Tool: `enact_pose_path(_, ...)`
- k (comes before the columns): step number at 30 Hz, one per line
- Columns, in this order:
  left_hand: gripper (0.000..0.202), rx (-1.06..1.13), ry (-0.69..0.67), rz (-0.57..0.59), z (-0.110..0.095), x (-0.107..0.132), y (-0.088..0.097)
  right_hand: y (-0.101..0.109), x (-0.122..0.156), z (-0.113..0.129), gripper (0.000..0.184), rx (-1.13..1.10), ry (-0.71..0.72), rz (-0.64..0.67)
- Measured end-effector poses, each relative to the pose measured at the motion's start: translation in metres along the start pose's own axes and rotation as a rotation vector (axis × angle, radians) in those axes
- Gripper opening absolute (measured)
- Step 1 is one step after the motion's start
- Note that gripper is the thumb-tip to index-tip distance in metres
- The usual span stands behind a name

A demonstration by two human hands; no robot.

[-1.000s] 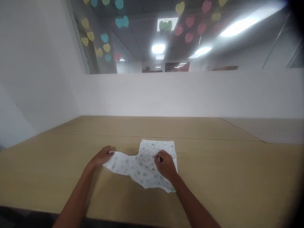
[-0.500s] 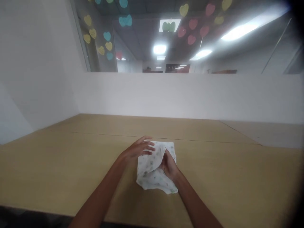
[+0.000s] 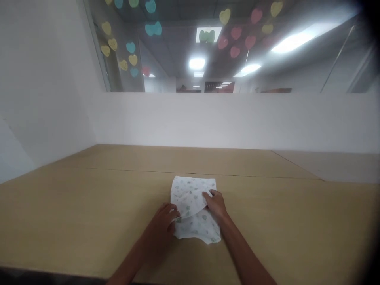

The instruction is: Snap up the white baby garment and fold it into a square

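Note:
A white cloth [image 3: 192,188] with a small grey-green print, perhaps a small garment, lies on the tabletop in front of me. Its upper layer is folded partway down over the lower one, and the near edge of the lower layer curves inward. My right hand [image 3: 216,205] pinches the right side of the upper layer between thumb and fingers, lifting it slightly. At the left edge of the fold, my left hand [image 3: 166,217] has its fingers closed on the cloth; its thumb is partly hidden.
The light wooden table [image 3: 89,217] has a seam running across it behind the cloth. A white wall [image 3: 190,118] rises at the back, under a window with coloured heart stickers [image 3: 225,16]. Another wall [image 3: 47,87] stands on the left.
My left hand has come down from above the cloth to its left edge and closed on it. The upper layer now lies flatter, and my right hand has turned over on it.

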State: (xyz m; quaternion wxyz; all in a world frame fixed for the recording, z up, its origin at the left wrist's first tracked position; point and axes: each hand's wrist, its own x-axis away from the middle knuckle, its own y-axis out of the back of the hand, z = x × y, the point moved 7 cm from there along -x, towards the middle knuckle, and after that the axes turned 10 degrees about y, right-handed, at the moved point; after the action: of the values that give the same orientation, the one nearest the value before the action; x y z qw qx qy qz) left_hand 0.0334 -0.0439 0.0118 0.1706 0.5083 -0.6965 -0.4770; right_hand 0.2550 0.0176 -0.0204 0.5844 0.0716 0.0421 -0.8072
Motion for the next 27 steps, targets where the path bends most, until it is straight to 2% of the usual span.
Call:
enact_pose_path(6,0.038,0.011,0.072,0.021,0.005,-0.002,0.008,0.008,0.000,0.015,0.010,0.449,0.151,-0.014)
enact_pose_path(12,0.030,-0.052,0.047,0.024,0.001,0.003,0.012,0.005,0.001,0.019,0.013,0.764,0.222,0.032)
enact_pose_path(15,0.016,-0.093,-0.002,0.055,-0.008,-0.004,0.017,0.004,0.003,0.017,0.019,0.876,0.215,0.035)
enact_pose_path(18,0.023,-0.083,-0.033,0.074,-0.012,-0.020,0.018,0.003,0.005,0.019,0.025,0.951,0.229,0.035)
enact_pose_path(20,0.034,-0.096,-0.070,0.087,-0.010,-0.032,0.012,0.003,0.006,0.022,0.027,0.978,0.249,0.044)
enact_pose_path(24,0.051,-0.163,-0.147,0.198,-0.001,-0.045,-0.019,0.002,0.008,0.027,0.029,1.005,0.310,0.056)
enact_pose_path(27,0.059,-0.217,-0.168,0.221,0.003,-0.045,-0.034,-0.005,0.015,0.033,0.034,1.014,0.445,0.022)
